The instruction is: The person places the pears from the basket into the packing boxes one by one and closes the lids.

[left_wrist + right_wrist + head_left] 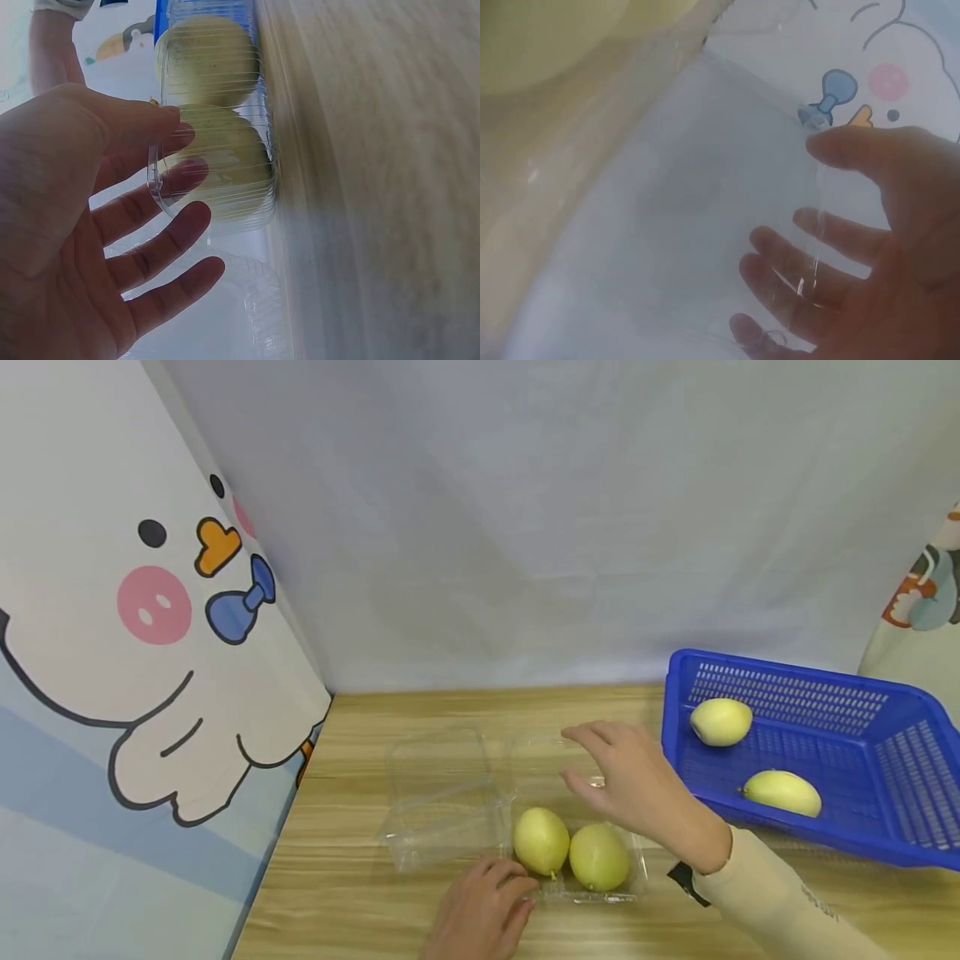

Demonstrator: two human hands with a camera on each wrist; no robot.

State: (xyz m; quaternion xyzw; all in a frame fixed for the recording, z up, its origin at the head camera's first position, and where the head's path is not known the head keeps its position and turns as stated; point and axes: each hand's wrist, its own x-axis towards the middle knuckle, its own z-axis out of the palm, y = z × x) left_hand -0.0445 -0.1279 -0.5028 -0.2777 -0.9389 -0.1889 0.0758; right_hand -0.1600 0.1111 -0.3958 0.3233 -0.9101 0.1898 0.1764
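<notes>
Closest to me, my left hand (pixel 480 910) lies with straight, spread fingers against the near rim of the clear plastic clamshell box (pixel 450 810), gripping nothing. Two round yellow-green fruits (pixel 542 841) sit side by side in the box's right half; its open lid lies to their left on the pale wooden table (pixel 345 893). My right hand (pixel 637 789) hovers over the box's far edge, fingers loosely spread, holding nothing. Right of the box stands a blue slotted plastic basket (pixel 907 777) with two more yellow-green fruits (pixel 721 722) inside.
</notes>
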